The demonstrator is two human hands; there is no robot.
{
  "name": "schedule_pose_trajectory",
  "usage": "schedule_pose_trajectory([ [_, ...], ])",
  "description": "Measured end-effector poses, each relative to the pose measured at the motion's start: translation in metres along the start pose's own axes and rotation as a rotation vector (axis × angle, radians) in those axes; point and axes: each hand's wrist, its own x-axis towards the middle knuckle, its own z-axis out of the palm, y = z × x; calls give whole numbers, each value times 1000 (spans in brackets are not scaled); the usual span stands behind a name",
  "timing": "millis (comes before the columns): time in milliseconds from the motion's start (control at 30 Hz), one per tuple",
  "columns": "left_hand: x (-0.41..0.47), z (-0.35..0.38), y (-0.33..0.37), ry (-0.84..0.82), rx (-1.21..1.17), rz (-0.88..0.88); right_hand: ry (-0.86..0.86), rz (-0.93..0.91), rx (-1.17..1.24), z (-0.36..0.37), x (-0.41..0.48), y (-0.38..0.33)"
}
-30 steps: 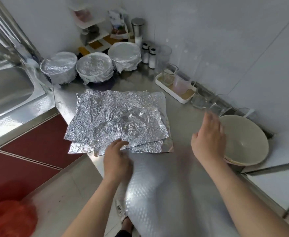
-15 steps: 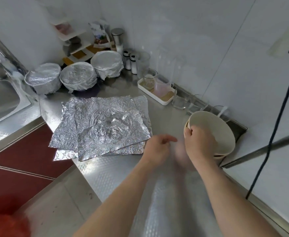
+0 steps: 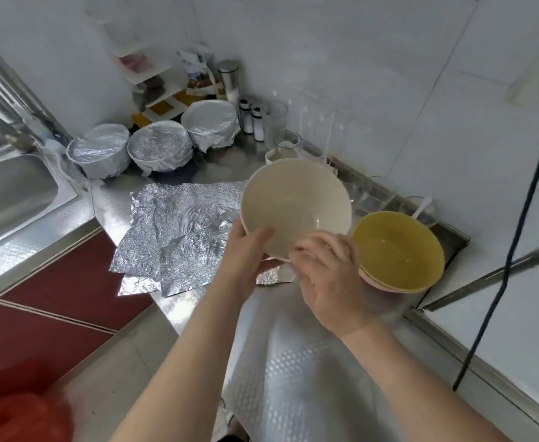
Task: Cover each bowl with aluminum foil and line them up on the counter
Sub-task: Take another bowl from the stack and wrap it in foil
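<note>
Your left hand (image 3: pixel 246 260) grips the white bowl (image 3: pixel 297 205) by its near rim, thumb inside. It holds the bowl tilted above the foil sheets (image 3: pixel 179 228) on the counter (image 3: pixel 293 362), likely ready for wrapping. Your right hand (image 3: pixel 328 282) touches its lower edge; I cannot tell whether it grips.

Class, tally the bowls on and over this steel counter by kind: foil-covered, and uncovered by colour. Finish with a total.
Round bowls covered in aluminium foil: 3
Uncovered cream-white ceramic bowl: 1
Uncovered yellow bowl: 1
Pale pink bowl under the yellow one, only its rim showing: 1
Total: 6
</note>
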Motion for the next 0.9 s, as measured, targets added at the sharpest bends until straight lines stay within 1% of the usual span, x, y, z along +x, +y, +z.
schedule_pose_trajectory([
  [33, -1, -14, -4, 87, 6, 5, -34, 0, 21, 5, 0, -4],
  [67, -2, -24, -9, 148, -14, 1, -63, 43, 40, 7, 1, -5],
  [100, -4, -37, -15, 205, -24, 2, -82, 132, 85, 11, 4, -7],
  [133, -7, -50, -19, 249, -14, 2, -107, 263, 175, 13, 10, -13],
  [200, -12, -69, -23, 291, 66, -2, -213, 609, 509, 17, 22, -20],
  [233, -15, -79, -25, 286, 128, -14, -286, 759, 669, 26, 25, -19],
  [267, -18, -89, -28, 257, 191, -49, -379, 859, 772, 35, 28, -18],
  [300, -19, -96, -32, 207, 274, -105, -471, 884, 760, 44, 28, -13],
  [333, -21, -110, -35, 144, 379, -167, -541, 871, 668, 56, 26, -12],
  [400, -21, -120, -40, -16, 585, -238, -601, 837, 477, 62, 18, 0],
  [433, -20, -132, -42, -31, 613, -234, -633, 813, 436, 68, 16, 0],
  [467, -18, -142, -44, 5, 592, -197, -662, 781, 412, 73, 15, 0],
  [500, -14, -148, -47, 99, 572, -128, -685, 755, 397, 73, 13, 1],
  [533, -7, -158, -52, 232, 614, -52, -697, 745, 407, 77, 12, 0],
  [567, 1, -167, -57, 340, 762, 7, -697, 756, 420, 80, 14, -1],
  [600, 7, -174, -62, 372, 987, 39, -694, 769, 438, 84, 14, -1],
  [633, 12, -178, -68, 327, 1209, 72, -695, 793, 448, 86, 13, -1],
  [667, 16, -181, -73, 244, 1416, 103, -698, 816, 464, 89, 12, -2],
  [733, 29, -186, -81, 92, 1709, 186, -714, 855, 501, 91, 14, -5],
  [767, 36, -188, -84, 69, 1762, 210, -745, 865, 522, 93, 16, -4],
  [833, 47, -192, -84, 69, 1776, 263, -809, 881, 610, 93, 22, 0],
  [867, 51, -193, -83, 66, 1762, 286, -808, 912, 686, 90, 28, 2],
  [900, 55, -193, -82, 50, 1750, 308, -765, 976, 745, 92, 35, 7],
])
